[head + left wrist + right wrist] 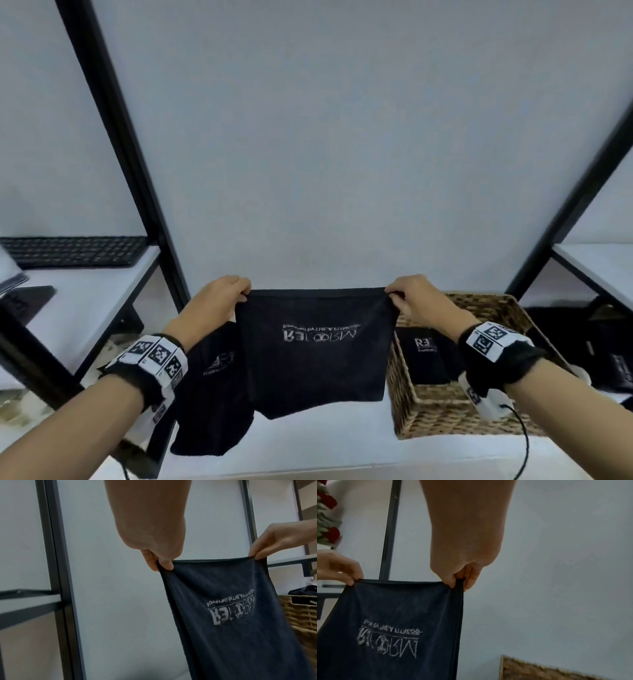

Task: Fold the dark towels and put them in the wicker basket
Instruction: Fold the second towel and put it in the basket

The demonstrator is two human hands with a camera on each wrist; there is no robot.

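A dark towel (315, 349) with white upside-down lettering hangs in the air above the white table, stretched between both hands. My left hand (222, 291) pinches its upper left corner and my right hand (407, 291) pinches its upper right corner. The left wrist view shows thumb and fingers of the left hand (159, 561) nipping the towel (236, 615) hem. In the right wrist view the right hand (458, 580) nips the towel (393, 628) the same way. A wicker basket (421, 407) stands to the right with a folded dark towel (424, 356) inside. Another dark towel (212, 394) lies crumpled at the left.
Black shelf uprights (130, 164) flank the white back wall. A keyboard (75, 251) lies on the left shelf. More dark cloth (582, 346) sits right of the basket. A black cable (524, 442) hangs from my right wrist. White table surface (325, 442) shows below the towel.
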